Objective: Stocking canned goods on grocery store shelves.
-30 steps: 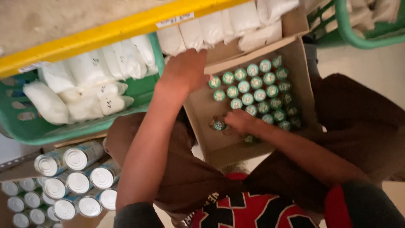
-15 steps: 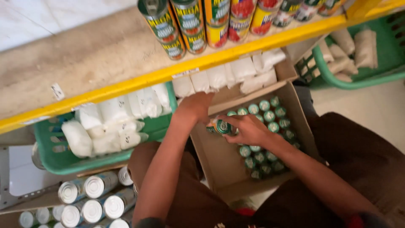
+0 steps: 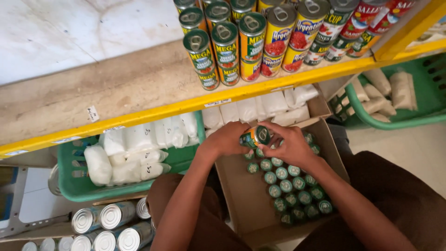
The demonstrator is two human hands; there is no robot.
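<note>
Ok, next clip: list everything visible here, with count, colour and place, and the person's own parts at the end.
held can: one, green and yellow, lying sideways between both hands above the box
box: one, brown cardboard, open, on the floor under the shelf
box cans: roughly two dozen, green tops, upright in the box's right half
shelf: one, pale top with a yellow edge
shelf cans: over a dozen, green, yellow and red labels, stacked at the shelf's right end
left basket: one, green, holds white bags
right basket: one, green, holds pale bags
silver cans: several, on their sides, lower left
left hand: grips the can
right hand: grips the can
</note>
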